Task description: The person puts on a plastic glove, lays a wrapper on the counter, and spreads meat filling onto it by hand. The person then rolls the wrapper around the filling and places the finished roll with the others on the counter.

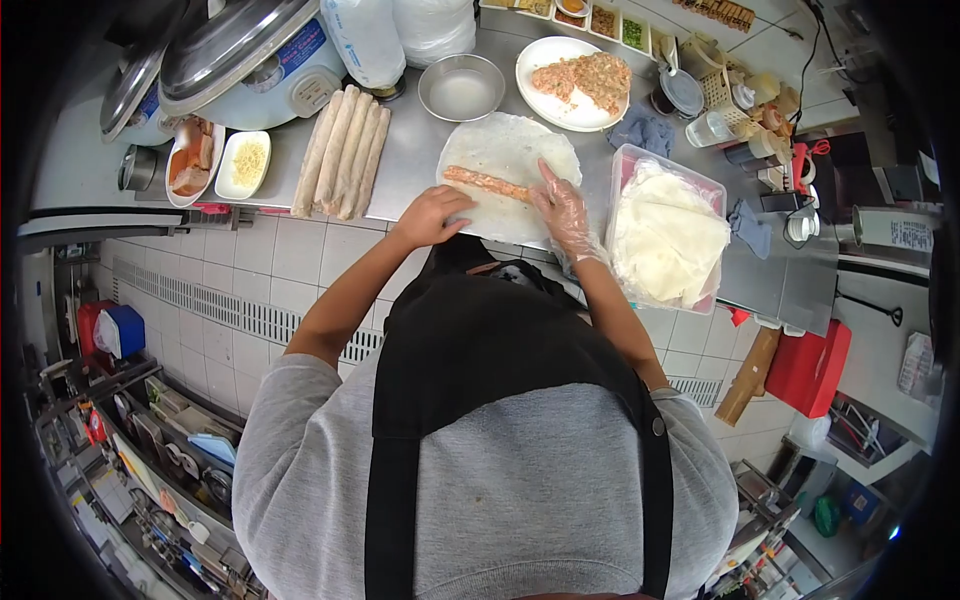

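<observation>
A round, thin, pale wrapper point(508, 143) lies flat on the steel counter in front of me, with a strip of pinkish minced filling point(487, 183) across its middle. My left hand point(437, 214), bare, is at the wrapper's near left edge, fingers curled and closed on that edge. In a clear plastic glove, my right hand point(566, 217) touches the right end of the filling, its fingers stretched out and apart. Beyond the wrapper, a white plate point(537, 60) holds more minced filling point(590, 82).
Several rolled wrappers point(343, 152) lie at the left. A plastic tub point(617, 185) of stacked wrappers point(672, 235) stands by my right hand. A round metal pan point(461, 88), a blue cloth point(642, 131), a dish of shredded food point(247, 165) and large cookers point(245, 60) stand around.
</observation>
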Available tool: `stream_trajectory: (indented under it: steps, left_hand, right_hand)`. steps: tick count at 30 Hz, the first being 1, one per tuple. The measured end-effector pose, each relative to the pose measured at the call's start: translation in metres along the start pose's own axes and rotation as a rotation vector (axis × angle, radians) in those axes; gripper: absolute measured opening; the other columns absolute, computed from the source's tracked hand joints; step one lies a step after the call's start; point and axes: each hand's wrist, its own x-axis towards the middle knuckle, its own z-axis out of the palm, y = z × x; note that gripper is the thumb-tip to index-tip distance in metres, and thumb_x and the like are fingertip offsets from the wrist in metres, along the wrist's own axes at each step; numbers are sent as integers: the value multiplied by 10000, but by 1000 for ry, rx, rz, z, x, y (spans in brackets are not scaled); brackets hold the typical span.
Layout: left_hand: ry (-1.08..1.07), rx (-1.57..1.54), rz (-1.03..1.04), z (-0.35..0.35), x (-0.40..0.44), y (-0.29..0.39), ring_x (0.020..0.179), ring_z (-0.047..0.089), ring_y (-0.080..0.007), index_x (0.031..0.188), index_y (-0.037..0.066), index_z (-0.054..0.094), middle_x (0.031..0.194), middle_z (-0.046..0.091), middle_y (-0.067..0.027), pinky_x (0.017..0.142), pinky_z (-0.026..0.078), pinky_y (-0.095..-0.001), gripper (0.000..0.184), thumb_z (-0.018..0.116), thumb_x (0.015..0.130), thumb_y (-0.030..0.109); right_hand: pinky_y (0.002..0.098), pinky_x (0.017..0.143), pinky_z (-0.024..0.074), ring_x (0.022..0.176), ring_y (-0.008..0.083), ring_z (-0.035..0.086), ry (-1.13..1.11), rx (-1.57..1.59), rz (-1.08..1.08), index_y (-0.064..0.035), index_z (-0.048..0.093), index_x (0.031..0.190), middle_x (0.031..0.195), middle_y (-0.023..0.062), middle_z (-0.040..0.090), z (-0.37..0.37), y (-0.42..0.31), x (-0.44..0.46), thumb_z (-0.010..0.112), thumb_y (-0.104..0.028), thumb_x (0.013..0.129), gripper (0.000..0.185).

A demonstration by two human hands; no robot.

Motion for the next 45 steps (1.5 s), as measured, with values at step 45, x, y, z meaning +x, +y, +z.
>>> stream_trajectory:
  steps: [45]
  left_hand:
    - [32,43,-34,32,94,-6,985,577,-344,1440,75,311,1041,625,-137,913,434,-443,747,631,766,97]
  right_hand:
    - [502,896,446,946,421,585,181,-221,-276,-10,552,1214,1028,233,616,5,-8,3,665,-156,819,436]
